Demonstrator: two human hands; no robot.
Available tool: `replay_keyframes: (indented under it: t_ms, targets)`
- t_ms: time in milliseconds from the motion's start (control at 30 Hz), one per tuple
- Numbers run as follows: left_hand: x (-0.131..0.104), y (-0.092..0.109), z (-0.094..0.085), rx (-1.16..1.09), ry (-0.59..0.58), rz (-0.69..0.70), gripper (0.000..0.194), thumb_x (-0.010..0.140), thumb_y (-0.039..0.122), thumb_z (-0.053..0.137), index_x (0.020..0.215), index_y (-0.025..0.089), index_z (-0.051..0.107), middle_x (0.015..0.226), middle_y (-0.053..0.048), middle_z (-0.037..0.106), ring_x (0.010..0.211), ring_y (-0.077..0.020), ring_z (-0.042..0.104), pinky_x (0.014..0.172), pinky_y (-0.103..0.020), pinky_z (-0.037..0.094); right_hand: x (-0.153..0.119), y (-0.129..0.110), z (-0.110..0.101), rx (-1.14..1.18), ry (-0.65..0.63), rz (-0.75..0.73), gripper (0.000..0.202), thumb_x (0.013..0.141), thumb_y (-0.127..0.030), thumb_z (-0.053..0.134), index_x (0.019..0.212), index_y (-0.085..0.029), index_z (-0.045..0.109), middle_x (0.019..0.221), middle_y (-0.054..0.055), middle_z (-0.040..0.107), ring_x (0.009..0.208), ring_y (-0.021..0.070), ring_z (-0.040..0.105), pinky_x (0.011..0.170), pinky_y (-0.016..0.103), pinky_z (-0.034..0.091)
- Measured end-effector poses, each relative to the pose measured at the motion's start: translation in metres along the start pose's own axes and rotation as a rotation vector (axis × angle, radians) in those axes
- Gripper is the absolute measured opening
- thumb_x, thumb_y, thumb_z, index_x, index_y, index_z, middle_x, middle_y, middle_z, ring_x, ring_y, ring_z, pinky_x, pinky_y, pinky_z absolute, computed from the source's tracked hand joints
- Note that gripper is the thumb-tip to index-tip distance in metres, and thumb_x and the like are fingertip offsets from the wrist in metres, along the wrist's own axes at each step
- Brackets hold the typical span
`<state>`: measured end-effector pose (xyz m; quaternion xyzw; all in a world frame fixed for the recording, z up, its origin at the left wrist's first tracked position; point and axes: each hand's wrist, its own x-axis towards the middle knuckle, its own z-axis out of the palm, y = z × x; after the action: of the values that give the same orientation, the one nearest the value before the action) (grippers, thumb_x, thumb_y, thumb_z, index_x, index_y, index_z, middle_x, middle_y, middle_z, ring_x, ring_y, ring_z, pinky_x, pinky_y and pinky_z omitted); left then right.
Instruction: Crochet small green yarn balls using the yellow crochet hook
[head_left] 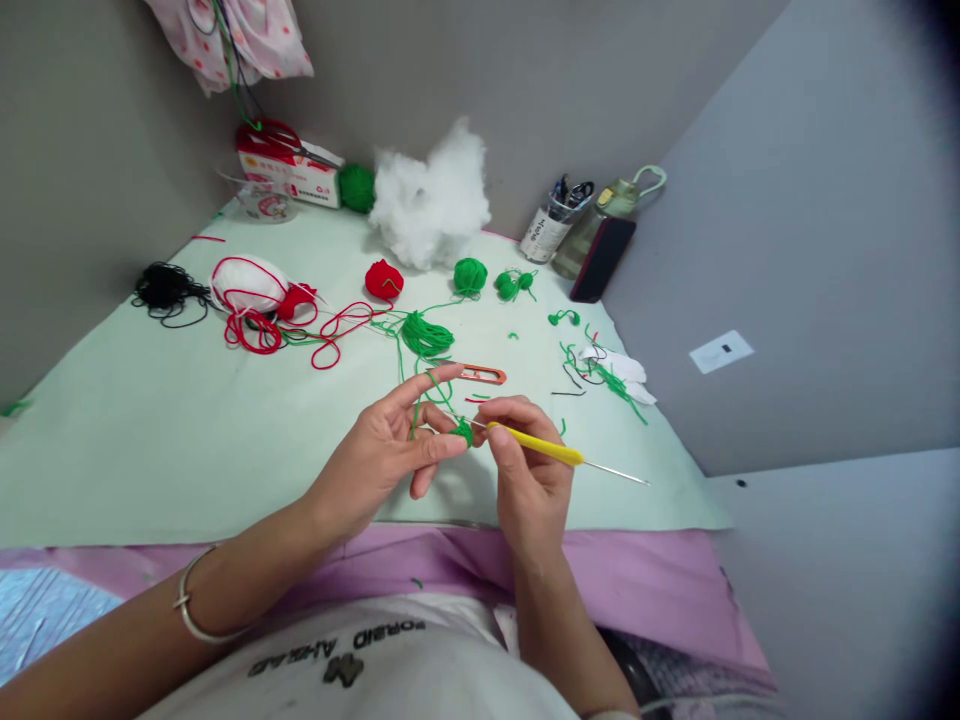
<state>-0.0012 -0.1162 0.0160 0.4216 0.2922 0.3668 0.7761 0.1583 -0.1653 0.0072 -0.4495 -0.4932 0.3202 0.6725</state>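
Green yarn makes up the small crocheted piece [462, 434], held just above the near part of the table at the meeting of both hands. It looks light, soft and easily squashed, not fragile, though open loops could slip; its worked edge, under thumb and fingertip, seems the best hold. The left hand [364, 455] pinches it lightly, index finger raised with yarn over it. The right hand [534, 480] pinches the yellow-handled hook [536, 443] between thumb and fingers, its rear shaft pointing between 3 and 4 o'clock. The metal looks stiff and smooth, the handle easier to grasp. Counting from the piece: one hook in hand; one orange cutter [487, 375] between 12 and 1; one loose green skein [426, 335] and one red ball [384, 280] at 11; one bright green ball [470, 276] at 12; one white ball [247, 284] and one black bundle [163, 287] towards 10.
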Motion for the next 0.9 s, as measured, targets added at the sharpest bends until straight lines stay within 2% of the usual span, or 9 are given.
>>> replay_keyframes:
  t_ms: [67, 133, 333, 500, 667, 900]
  targets:
    - [0.000, 0.000, 0.000, 0.003, 0.004, 0.007, 0.056, 0.087, 0.018, 0.084, 0.138, 0.036, 0.069, 0.084, 0.009, 0.062, 0.045, 0.0003, 0.057, 0.056, -0.018, 0.045, -0.001, 0.001, 0.000, -0.092, -0.014, -0.099, 0.014, 0.099, -0.026, 0.069, 0.105, -0.030, 0.081, 0.100, 0.003, 0.077, 0.096, 0.0182, 0.070, 0.082, 0.033, 0.057]
    - [0.001, 0.000, 0.000, -0.004, 0.010, 0.011, 0.057, 0.085, 0.018, 0.085, 0.138, 0.034, 0.069, 0.084, 0.009, 0.063, 0.047, -0.0018, 0.061, 0.058, -0.019, 0.049, -0.001, 0.002, 0.000, -0.091, -0.032, -0.141, 0.017, 0.100, -0.025, 0.067, 0.104, -0.031, 0.082, 0.100, 0.003, 0.080, 0.100, 0.0191, 0.070, 0.085, 0.035, 0.057]
    - [0.002, 0.003, 0.003, -0.071, 0.019, -0.003, 0.051, 0.087, 0.024, 0.084, 0.135, 0.029, 0.071, 0.088, 0.005, 0.064, 0.059, -0.0069, 0.068, 0.060, -0.020, 0.054, 0.006, 0.006, -0.001, 0.238, 0.020, 0.111, 0.013, 0.097, -0.034, 0.072, 0.095, -0.027, 0.083, 0.094, 0.002, 0.081, 0.077, 0.0127, 0.069, 0.075, 0.028, 0.057]
    - [0.001, 0.004, 0.005, -0.101, 0.001, 0.005, 0.042, 0.089, 0.025, 0.082, 0.130, 0.030, 0.075, 0.090, 0.004, 0.063, 0.064, -0.0061, 0.067, 0.064, -0.019, 0.055, 0.010, 0.002, 0.000, 0.317, 0.041, 0.187, 0.018, 0.095, -0.040, 0.073, 0.089, -0.024, 0.079, 0.086, 0.002, 0.078, 0.068, 0.0124, 0.068, 0.067, 0.027, 0.057]
    - [0.000, 0.005, 0.006, -0.063, 0.013, 0.032, 0.040, 0.089, 0.025, 0.082, 0.128, 0.030, 0.076, 0.088, 0.004, 0.061, 0.066, -0.0069, 0.066, 0.068, -0.021, 0.055, 0.008, 0.000, -0.003, 0.259, -0.004, 0.096, 0.020, 0.103, -0.034, 0.063, 0.093, -0.023, 0.076, 0.088, 0.002, 0.077, 0.070, 0.0117, 0.069, 0.069, 0.027, 0.057]
    - [0.000, 0.002, 0.002, 0.012, 0.039, 0.081, 0.042, 0.088, 0.027, 0.083, 0.129, 0.030, 0.075, 0.089, 0.004, 0.061, 0.066, -0.0072, 0.065, 0.069, -0.023, 0.055, 0.001, -0.004, -0.007, -0.019, -0.044, -0.118, 0.021, 0.106, -0.024, 0.055, 0.101, -0.024, 0.076, 0.096, 0.003, 0.077, 0.079, 0.0141, 0.071, 0.073, 0.031, 0.059]
